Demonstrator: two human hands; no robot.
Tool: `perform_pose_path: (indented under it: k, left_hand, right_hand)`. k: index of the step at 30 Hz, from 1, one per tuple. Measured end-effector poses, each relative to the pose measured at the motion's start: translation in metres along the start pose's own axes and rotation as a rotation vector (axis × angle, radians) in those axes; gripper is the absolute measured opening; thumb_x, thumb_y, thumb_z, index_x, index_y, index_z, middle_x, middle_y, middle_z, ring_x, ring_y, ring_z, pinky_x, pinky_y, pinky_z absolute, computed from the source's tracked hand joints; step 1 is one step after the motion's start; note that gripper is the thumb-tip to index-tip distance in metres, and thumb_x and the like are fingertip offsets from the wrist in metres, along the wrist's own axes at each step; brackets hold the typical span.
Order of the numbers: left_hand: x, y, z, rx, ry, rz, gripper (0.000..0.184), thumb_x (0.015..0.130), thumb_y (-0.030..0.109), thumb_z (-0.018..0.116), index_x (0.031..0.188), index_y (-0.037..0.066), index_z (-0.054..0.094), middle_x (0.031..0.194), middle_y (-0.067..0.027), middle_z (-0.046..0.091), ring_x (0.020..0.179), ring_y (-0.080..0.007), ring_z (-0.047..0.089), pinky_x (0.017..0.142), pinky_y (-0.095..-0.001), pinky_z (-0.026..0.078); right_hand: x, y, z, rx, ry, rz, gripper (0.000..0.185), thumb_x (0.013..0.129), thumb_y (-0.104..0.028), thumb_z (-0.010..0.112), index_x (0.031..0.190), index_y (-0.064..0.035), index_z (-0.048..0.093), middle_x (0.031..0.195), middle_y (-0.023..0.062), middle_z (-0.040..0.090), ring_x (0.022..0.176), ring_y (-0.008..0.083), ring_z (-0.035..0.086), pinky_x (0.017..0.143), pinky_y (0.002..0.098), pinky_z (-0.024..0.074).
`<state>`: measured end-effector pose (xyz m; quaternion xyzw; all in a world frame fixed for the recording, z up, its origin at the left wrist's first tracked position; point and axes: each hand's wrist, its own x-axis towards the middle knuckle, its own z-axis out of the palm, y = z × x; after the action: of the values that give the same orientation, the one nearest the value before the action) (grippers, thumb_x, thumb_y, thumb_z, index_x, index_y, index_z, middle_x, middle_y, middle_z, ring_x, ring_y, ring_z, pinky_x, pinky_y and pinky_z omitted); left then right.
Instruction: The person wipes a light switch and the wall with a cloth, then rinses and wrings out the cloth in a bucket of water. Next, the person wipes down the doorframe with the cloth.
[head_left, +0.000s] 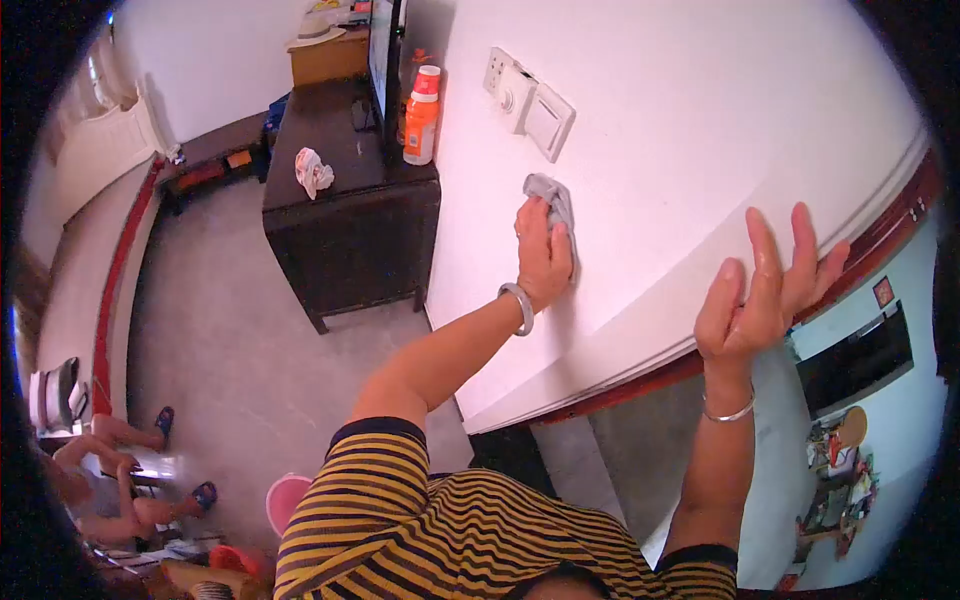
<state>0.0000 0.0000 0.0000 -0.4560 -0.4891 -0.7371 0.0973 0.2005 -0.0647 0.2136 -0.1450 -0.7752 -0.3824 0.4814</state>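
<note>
A grey cloth is pressed against the white wall, just below a switch and socket panel. My left hand holds this cloth, its fingers bent over it, and a bracelet circles the wrist. On the right, my right hand is raised beside the white door frame, fingers spread and holding nothing. Whether its palm touches the frame I cannot tell.
A dark cabinet bears a crumpled tissue, an orange bottle and a television. Another person sits at the lower left, near a pink basin. A doorway opens at the right.
</note>
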Motion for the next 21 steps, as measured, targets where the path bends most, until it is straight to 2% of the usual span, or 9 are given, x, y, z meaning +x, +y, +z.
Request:
perform_pose_path:
  k: [3, 6, 8, 10, 13, 14, 17, 18, 21]
  left_hand:
    - [-0.003, -0.011, -0.008, 0.056, 0.042, -0.170, 0.044, 0.091, 0.012, 0.049, 0.129, -0.008, 0.043, 0.137, -0.0267, 0.041, 0.127, -0.0415, 0.037, 0.109, -0.0475, 0.027]
    - [0.050, -0.058, 0.002, 0.105, 0.117, -0.172, 0.036, 0.092, 0.013, 0.047, 0.121, -0.008, 0.052, 0.130, -0.0254, 0.048, 0.124, -0.0402, 0.041, 0.108, -0.0456, 0.030]
    - [0.070, -0.069, 0.001, 0.046, 0.142, -0.268, 0.035, 0.092, 0.013, 0.048, 0.120, -0.007, 0.053, 0.128, -0.0250, 0.050, 0.122, -0.0394, 0.044, 0.107, -0.0447, 0.033]
    - [0.078, -0.063, 0.001, -0.008, 0.222, -0.377, 0.031, 0.092, 0.013, 0.049, 0.116, -0.006, 0.055, 0.123, -0.0246, 0.052, 0.115, -0.0363, 0.049, 0.103, -0.0408, 0.038]
    - [0.076, -0.044, -0.004, -0.134, 0.169, -0.506, 0.028, 0.092, 0.012, 0.050, 0.113, -0.005, 0.056, 0.116, -0.0227, 0.054, 0.107, -0.0334, 0.052, 0.097, -0.0385, 0.040]
    - [0.070, -0.032, 0.005, -0.305, 0.340, -0.401, 0.022, 0.092, 0.011, 0.049, 0.105, -0.004, 0.057, 0.105, -0.0195, 0.055, 0.097, -0.0293, 0.053, 0.089, -0.0364, 0.042]
    - [0.092, 0.030, -0.015, -0.378, 0.399, -0.269, 0.018, 0.092, 0.011, 0.048, 0.102, -0.002, 0.057, 0.096, -0.0174, 0.055, 0.091, -0.0281, 0.052, 0.084, -0.0362, 0.043]
    - [0.105, 0.027, -0.016, -0.292, 0.414, -0.166, 0.017, 0.092, 0.010, 0.048, 0.102, -0.002, 0.055, 0.096, -0.0171, 0.055, 0.090, -0.0286, 0.051, 0.084, -0.0369, 0.042]
    - [0.120, 0.021, -0.016, -0.287, 0.201, -0.199, 0.016, 0.092, 0.011, 0.049, 0.102, -0.001, 0.055, 0.098, -0.0173, 0.055, 0.092, -0.0304, 0.050, 0.086, -0.0393, 0.040]
  right_hand:
    - [0.000, -0.004, -0.004, 0.011, -0.032, -0.025, 0.036, 0.089, -0.019, 0.049, 0.116, -0.0003, 0.063, 0.132, 0.0245, 0.049, 0.134, 0.0362, 0.035, 0.115, 0.0579, 0.0081]
    - [0.001, -0.002, 0.004, -0.016, 0.001, -0.019, 0.036, 0.089, -0.019, 0.048, 0.116, -0.0001, 0.064, 0.134, 0.0248, 0.047, 0.134, 0.0367, 0.034, 0.115, 0.0587, 0.0077]
    - [0.002, -0.003, 0.004, 0.014, 0.013, -0.026, 0.036, 0.088, -0.014, 0.048, 0.116, 0.0023, 0.062, 0.135, 0.0246, 0.047, 0.136, 0.0352, 0.033, 0.115, 0.0572, 0.0067]
    - [0.003, -0.004, 0.003, 0.021, 0.010, -0.029, 0.036, 0.088, -0.012, 0.047, 0.117, 0.0032, 0.062, 0.136, 0.0246, 0.047, 0.137, 0.0351, 0.031, 0.115, 0.0568, 0.0058]
    - [0.002, -0.003, 0.004, -0.008, -0.002, -0.028, 0.037, 0.089, -0.015, 0.045, 0.117, 0.0008, 0.063, 0.137, 0.0247, 0.045, 0.137, 0.0388, 0.028, 0.115, 0.0587, 0.0057]
    - [0.000, 0.000, 0.002, -0.026, -0.015, -0.030, 0.037, 0.090, -0.018, 0.045, 0.117, -0.0011, 0.063, 0.137, 0.0245, 0.044, 0.137, 0.0413, 0.026, 0.114, 0.0601, 0.0062]
    - [-0.002, 0.001, 0.002, -0.029, -0.017, -0.009, 0.037, 0.091, -0.021, 0.044, 0.117, -0.0038, 0.065, 0.138, 0.0243, 0.043, 0.137, 0.0449, 0.023, 0.113, 0.0615, 0.0068]
    - [-0.002, 0.000, 0.003, -0.017, -0.011, 0.002, 0.037, 0.091, -0.021, 0.044, 0.116, -0.0042, 0.065, 0.138, 0.0243, 0.043, 0.137, 0.0455, 0.022, 0.113, 0.0615, 0.0069]
    - [-0.003, 0.002, 0.000, -0.060, -0.022, 0.008, 0.038, 0.090, -0.021, 0.044, 0.116, -0.0036, 0.065, 0.139, 0.0241, 0.042, 0.137, 0.0451, 0.022, 0.113, 0.0613, 0.0068]
